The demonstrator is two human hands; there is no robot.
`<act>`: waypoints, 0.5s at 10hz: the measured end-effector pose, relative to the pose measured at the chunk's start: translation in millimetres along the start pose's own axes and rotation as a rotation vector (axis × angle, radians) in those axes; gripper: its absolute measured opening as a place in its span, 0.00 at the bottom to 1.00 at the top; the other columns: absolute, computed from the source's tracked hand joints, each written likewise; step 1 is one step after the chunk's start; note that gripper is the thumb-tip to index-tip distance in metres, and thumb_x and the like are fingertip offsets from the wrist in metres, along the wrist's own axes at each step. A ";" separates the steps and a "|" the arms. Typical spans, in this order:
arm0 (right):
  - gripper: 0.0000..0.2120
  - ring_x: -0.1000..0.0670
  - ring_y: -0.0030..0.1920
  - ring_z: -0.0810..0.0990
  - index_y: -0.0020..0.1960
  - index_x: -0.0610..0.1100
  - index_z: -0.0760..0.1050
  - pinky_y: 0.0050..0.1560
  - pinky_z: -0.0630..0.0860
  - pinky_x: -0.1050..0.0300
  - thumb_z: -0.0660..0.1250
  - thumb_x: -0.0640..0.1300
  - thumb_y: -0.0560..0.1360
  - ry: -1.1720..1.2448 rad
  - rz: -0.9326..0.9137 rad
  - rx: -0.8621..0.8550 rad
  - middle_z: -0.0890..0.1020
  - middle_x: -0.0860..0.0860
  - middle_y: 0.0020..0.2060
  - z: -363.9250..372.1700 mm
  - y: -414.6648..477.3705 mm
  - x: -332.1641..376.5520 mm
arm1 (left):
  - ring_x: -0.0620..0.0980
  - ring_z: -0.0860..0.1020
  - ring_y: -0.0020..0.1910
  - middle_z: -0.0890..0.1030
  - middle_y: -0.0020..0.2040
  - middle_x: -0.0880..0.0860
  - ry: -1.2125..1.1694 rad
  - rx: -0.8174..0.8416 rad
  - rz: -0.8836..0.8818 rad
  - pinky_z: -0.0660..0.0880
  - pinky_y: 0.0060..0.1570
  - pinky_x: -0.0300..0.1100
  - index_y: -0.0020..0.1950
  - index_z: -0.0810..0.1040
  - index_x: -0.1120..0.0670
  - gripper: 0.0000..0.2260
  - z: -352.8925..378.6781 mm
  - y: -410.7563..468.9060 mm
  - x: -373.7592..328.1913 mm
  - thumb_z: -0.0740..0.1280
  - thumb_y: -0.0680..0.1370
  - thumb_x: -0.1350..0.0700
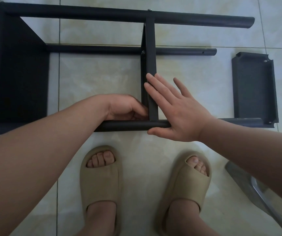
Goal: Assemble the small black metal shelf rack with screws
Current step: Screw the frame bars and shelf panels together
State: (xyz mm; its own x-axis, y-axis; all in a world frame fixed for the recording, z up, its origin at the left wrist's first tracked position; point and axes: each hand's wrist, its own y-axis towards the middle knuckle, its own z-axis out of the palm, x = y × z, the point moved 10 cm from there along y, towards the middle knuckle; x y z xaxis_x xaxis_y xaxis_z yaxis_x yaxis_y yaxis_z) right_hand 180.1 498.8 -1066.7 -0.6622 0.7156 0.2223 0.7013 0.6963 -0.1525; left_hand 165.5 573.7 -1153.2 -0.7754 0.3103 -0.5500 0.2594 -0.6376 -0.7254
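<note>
The black metal shelf rack is lying on its side on the tiled floor, spread across the far half of the floor in view. Its middle shelf is standing crosswise between the poles.

The right hand is being pressed flat against the shelf's side and the near pole, its fingers straight and spread wide, grasping nothing. The left hand is being held at the corner where the shelf meets that pole, its fingers curled narrow. Whether a screw is being pinched there cannot be told.

The fastening of this near corner is judged to be the step in hand; a screw is already showing at the far joint. For a clean start, the shelf is best being squared against the pole by the flat hand, so that the holes are being lined up before any thread is turned.

A loose shelf tray is lying toward the floor's right side, at the near pole's end.
</note>
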 end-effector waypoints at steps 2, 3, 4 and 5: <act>0.49 0.47 0.82 0.44 0.83 0.40 0.47 0.78 0.51 0.34 0.53 0.73 0.76 -0.001 -0.001 0.002 0.47 0.46 0.83 0.1 -0.2 -0.4 | 0.48 0.82 0.35 0.84 0.37 0.55 0.109 -0.113 0.054 0.77 0.34 0.36 0.52 0.80 0.64 0.06 -9.1 1.4 -4.7 0.65 0.78 0.65; 0.49 0.47 0.82 0.44 0.83 0.40 0.47 0.78 0.51 0.34 0.53 0.73 0.76 -0.006 -0.003 0.000 0.47 0.46 0.83 0.3 0.1 0.0 | 0.47 0.80 0.33 0.81 0.34 0.54 0.090 -0.094 0.040 0.76 0.36 0.37 0.51 0.79 0.64 0.06 -8.3 1.3 -3.3 0.63 0.78 0.67; 0.49 0.47 0.82 0.44 0.83 0.40 0.48 0.79 0.51 0.34 0.53 0.73 0.76 -0.002 -0.004 -0.005 0.47 0.46 0.83 -0.4 0.0 0.2 | 0.49 0.78 0.34 0.78 0.35 0.56 0.044 -0.047 0.010 0.74 0.41 0.41 0.50 0.79 0.64 0.08 -4.6 1.7 -0.8 0.64 0.73 0.67; 0.49 0.47 0.82 0.44 0.83 0.40 0.47 0.78 0.51 0.35 0.53 0.73 0.76 0.000 -0.001 0.002 0.47 0.46 0.83 -0.2 0.1 0.3 | 0.50 0.81 0.38 0.83 0.39 0.56 0.017 0.007 -0.001 0.77 0.42 0.41 0.41 0.84 0.59 0.08 0.4 1.8 1.0 0.66 0.73 0.64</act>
State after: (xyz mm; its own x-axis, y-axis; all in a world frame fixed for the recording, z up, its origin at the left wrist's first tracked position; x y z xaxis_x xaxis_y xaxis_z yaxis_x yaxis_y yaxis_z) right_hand 180.1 499.1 -1066.4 -0.6629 0.7150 0.2221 0.7002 0.6971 -0.1541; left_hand 165.0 572.6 -1154.9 -0.7656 0.3225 -0.5566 0.2549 -0.6423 -0.7228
